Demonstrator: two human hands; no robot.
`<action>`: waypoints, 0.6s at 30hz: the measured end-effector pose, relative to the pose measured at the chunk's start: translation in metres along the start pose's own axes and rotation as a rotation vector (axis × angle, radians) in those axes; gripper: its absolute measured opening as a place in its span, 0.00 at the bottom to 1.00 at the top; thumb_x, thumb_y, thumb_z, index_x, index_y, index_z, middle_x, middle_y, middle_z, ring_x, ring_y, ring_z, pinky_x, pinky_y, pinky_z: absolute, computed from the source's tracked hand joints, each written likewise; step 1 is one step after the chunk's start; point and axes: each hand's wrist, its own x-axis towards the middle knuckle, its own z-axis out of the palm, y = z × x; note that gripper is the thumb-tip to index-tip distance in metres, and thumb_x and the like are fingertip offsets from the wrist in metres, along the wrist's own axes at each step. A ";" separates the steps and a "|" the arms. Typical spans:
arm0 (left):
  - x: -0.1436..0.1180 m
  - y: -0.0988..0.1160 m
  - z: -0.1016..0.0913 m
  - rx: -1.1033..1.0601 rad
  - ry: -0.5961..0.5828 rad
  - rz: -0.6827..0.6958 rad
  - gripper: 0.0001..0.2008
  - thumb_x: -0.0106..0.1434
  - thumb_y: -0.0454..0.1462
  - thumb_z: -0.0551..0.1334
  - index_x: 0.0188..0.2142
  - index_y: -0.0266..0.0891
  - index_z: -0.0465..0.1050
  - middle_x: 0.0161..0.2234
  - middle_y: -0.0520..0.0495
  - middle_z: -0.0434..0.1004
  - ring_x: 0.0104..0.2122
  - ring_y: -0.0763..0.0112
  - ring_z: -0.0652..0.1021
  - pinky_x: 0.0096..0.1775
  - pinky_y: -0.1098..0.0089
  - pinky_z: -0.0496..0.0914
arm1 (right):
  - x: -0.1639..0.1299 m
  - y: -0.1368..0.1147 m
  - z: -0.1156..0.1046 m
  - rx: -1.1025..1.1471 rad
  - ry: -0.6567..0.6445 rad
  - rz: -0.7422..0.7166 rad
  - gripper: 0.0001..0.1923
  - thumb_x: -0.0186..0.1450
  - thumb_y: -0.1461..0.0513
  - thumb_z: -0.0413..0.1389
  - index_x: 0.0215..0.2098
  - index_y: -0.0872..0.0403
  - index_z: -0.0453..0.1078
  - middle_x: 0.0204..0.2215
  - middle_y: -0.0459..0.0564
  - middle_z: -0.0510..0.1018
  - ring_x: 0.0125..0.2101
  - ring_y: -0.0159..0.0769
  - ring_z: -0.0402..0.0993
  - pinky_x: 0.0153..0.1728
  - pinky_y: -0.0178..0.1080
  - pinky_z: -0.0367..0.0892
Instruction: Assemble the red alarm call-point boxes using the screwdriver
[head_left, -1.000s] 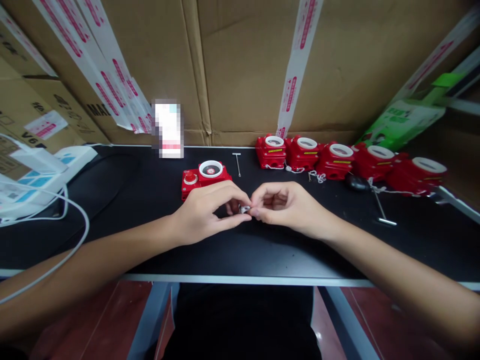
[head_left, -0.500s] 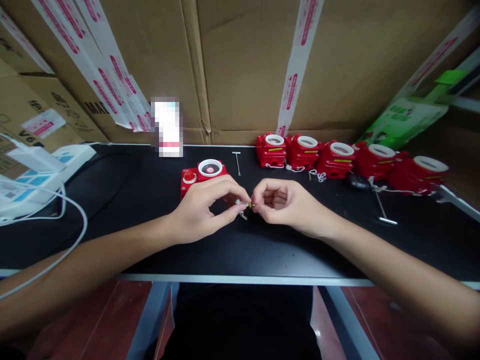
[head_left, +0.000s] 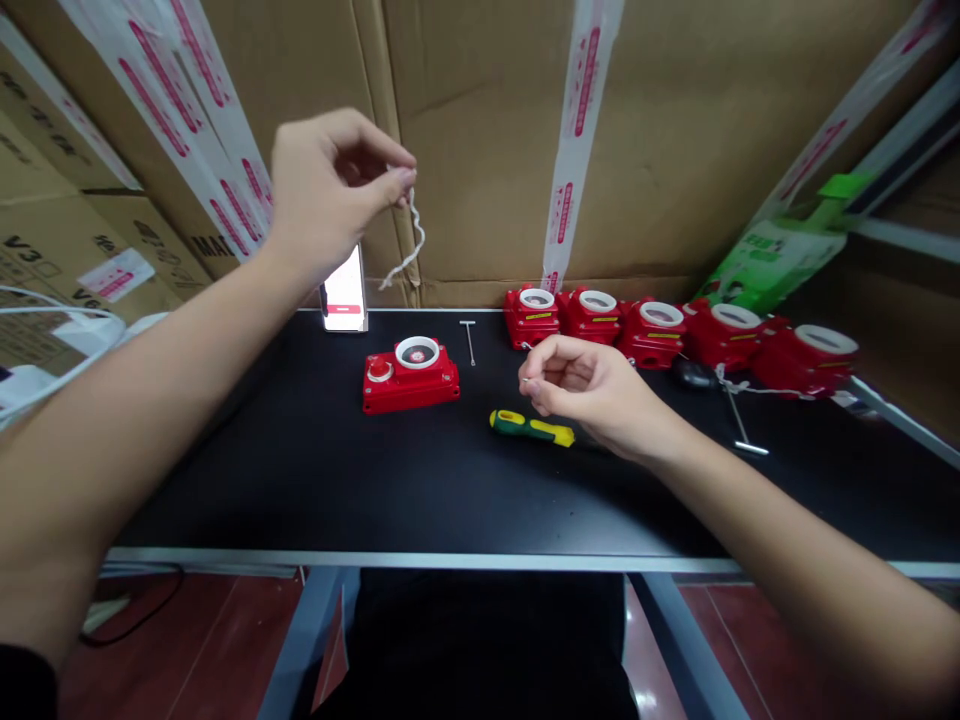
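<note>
My left hand is raised high above the black table, pinching the end of a thin white string that dangles down in front of the cardboard. My right hand hovers low over the table with its fingers closed on a tiny metal piece. A green-and-yellow screwdriver lies on the table just below and left of my right hand. A red box with a white ring and a red button sits to the left of it.
A row of several red boxes lines the back right, with loose strings and metal T-pins by them. Another T-pin and a phone stand near the cardboard wall. White cables are at the left.
My left hand rose from the table up to head height, drawing the white string with it. My right hand stayed low. The screwdriver now shows on the table. The view tilted up.
</note>
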 end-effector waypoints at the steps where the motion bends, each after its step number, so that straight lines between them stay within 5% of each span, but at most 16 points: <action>1: 0.005 -0.008 0.001 0.038 -0.077 -0.064 0.12 0.68 0.41 0.77 0.44 0.36 0.82 0.38 0.51 0.86 0.36 0.75 0.80 0.46 0.64 0.78 | 0.000 0.000 -0.001 -0.006 -0.002 0.000 0.14 0.57 0.64 0.74 0.34 0.54 0.74 0.30 0.44 0.78 0.28 0.27 0.70 0.31 0.33 0.66; 8: -0.022 -0.063 0.019 0.173 -0.469 -0.309 0.10 0.61 0.40 0.73 0.39 0.37 0.85 0.33 0.48 0.88 0.36 0.67 0.83 0.44 0.65 0.75 | 0.008 0.003 -0.004 -0.133 -0.006 -0.068 0.12 0.59 0.62 0.72 0.35 0.53 0.74 0.31 0.44 0.77 0.31 0.30 0.71 0.35 0.36 0.69; 13: -0.038 -0.097 0.032 0.194 -0.503 -0.333 0.10 0.59 0.41 0.72 0.37 0.37 0.85 0.33 0.43 0.88 0.36 0.62 0.85 0.41 0.64 0.75 | 0.050 -0.014 -0.007 -0.473 -0.006 -0.189 0.08 0.60 0.61 0.67 0.35 0.53 0.74 0.33 0.48 0.80 0.33 0.34 0.75 0.38 0.39 0.72; 15: -0.044 -0.104 0.035 0.192 -0.527 -0.336 0.09 0.58 0.40 0.71 0.36 0.38 0.85 0.32 0.44 0.88 0.36 0.62 0.85 0.42 0.64 0.74 | 0.075 -0.023 -0.006 -0.797 -0.013 -0.194 0.04 0.63 0.63 0.63 0.36 0.53 0.74 0.33 0.48 0.82 0.33 0.35 0.78 0.37 0.40 0.73; 18: -0.056 -0.107 0.042 0.161 -0.585 -0.340 0.10 0.57 0.40 0.72 0.37 0.39 0.84 0.32 0.47 0.88 0.34 0.64 0.84 0.41 0.66 0.75 | 0.115 -0.027 0.000 -0.960 -0.034 -0.183 0.05 0.61 0.68 0.64 0.35 0.54 0.76 0.32 0.50 0.83 0.34 0.38 0.79 0.40 0.42 0.74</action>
